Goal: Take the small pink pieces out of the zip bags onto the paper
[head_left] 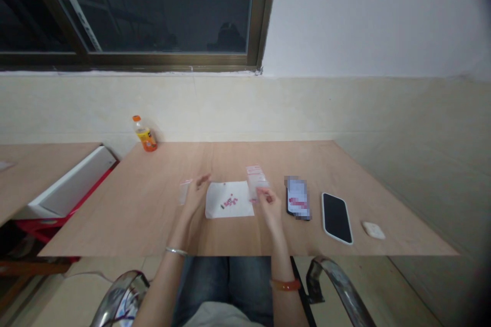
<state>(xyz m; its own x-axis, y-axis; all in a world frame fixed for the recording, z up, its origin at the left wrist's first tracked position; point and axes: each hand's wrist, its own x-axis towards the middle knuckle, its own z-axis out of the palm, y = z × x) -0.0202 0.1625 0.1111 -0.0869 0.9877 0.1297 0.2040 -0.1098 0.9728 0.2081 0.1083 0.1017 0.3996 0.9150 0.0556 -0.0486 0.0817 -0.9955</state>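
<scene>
A white sheet of paper [215, 209] lies between my hands, with several small pink and dark pieces [230, 201] heaped near its middle. Just past its left edge is my left hand [197, 191], fingers stretched out and nothing visible in them; a small clear plastic bag [183, 193] lies beside it. My right hand [270, 203] is closed in a pinch at the lower edge of another clear plastic bag [256, 176] with red print. Whatever is between those fingertips is too small to make out.
To the right are a lit phone [298, 198], a dark-screened phone [337, 217] and a small white case [373, 230]. An orange drink bottle [146, 135] stands at the back left. A white box [72, 184] is beyond the table's left edge.
</scene>
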